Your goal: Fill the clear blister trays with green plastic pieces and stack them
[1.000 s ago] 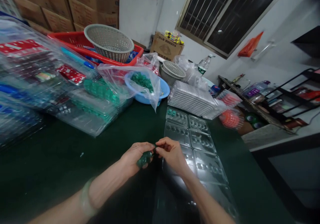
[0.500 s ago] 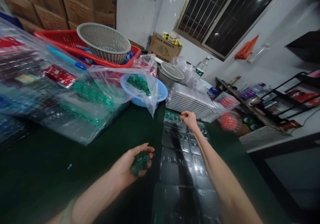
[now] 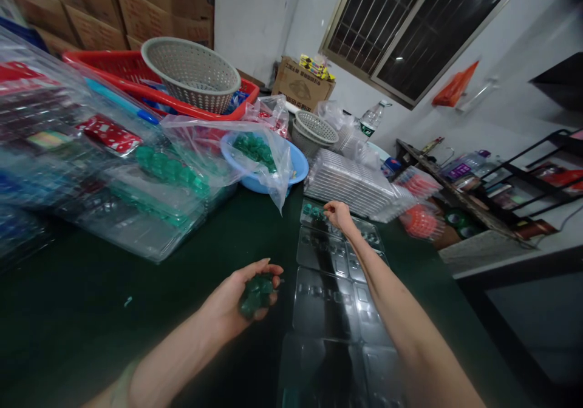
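Several small green translucent plastic pieces (image 3: 255, 294) rest in the cupped palm of my left hand (image 3: 237, 299), its fingers curled round them above the dark table. Farther off, my right hand (image 3: 338, 214) pinches at the far clear plastic tray (image 3: 322, 223). Green pieces (image 3: 310, 209) sit in that tray's hollows just left of my fingertips. Whatever lies between those fingertips is too small to make out. More clear trays (image 3: 323, 302) run toward me in two columns, partly under my right forearm.
A blue basin (image 3: 298, 165) of green pieces, partly covered by a clear bag, stands beyond my hands. Behind the trays is a stack of clear trays (image 3: 350, 183). Packed plastic sheets (image 3: 159, 238) lie left; a grey colander (image 3: 195, 74) sits on a red basket (image 3: 100, 62).
My right hand has shifted slightly left along the far tray, and another green piece shows beside its fingertips. My left hand stays nearly still, holding its pieces.
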Demonstrator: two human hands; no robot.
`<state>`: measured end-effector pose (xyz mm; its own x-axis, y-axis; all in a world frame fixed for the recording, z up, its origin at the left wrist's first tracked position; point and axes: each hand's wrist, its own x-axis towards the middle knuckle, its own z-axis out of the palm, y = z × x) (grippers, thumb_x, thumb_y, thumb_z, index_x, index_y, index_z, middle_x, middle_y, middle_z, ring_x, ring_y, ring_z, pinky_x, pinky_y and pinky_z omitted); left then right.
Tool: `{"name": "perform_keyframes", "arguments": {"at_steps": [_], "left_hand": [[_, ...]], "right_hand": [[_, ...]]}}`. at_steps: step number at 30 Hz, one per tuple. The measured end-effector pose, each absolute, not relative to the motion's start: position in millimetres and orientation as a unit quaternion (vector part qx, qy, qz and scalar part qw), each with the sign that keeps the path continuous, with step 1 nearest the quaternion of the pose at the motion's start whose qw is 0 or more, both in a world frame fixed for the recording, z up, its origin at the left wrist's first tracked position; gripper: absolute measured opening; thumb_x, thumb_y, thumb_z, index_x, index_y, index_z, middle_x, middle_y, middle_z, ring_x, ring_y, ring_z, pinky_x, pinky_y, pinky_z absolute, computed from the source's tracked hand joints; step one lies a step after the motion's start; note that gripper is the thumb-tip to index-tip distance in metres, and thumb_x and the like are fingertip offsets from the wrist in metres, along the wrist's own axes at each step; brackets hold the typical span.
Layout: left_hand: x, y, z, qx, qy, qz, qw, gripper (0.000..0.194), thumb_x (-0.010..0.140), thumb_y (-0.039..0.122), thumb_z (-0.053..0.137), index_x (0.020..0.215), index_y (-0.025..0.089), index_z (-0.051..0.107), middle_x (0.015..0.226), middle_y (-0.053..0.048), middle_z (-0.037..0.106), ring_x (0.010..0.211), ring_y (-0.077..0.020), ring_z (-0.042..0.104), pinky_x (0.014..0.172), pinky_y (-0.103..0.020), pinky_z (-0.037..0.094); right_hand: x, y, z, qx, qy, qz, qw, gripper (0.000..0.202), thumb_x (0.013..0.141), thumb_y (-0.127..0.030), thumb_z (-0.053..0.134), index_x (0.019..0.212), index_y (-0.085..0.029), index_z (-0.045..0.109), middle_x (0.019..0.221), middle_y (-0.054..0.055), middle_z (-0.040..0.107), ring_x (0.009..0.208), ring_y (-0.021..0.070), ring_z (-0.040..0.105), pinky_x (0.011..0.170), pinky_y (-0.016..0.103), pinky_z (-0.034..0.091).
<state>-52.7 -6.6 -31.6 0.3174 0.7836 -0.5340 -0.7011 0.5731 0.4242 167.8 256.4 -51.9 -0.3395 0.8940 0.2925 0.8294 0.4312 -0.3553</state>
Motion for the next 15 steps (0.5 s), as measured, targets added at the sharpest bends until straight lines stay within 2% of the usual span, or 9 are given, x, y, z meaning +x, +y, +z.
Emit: {"name": "perform_keyframes", "arguments": {"at_steps": [15], "left_hand": [[-53.9, -6.3, -30.4, 0.038, 0.355, 0.463, 0.811, 0.029, 0.069, 0.037, 0.06, 0.084, 0.013, 0.058, 0.071, -0.003, 0.055, 0.054, -0.0117, 0.053, 0.036, -0.018, 0.027]], "right_hand": [[158.2, 244.3, -42.6, -0.561, -0.814, 0.014, 0.153, 0.015, 0.071, -0.026, 0.054, 0.07, -0.016, 0.066, 0.068, 0.005, 0.064, 0.064, 0.0153, 0.056, 0.06, 0.023, 0.037]]}}
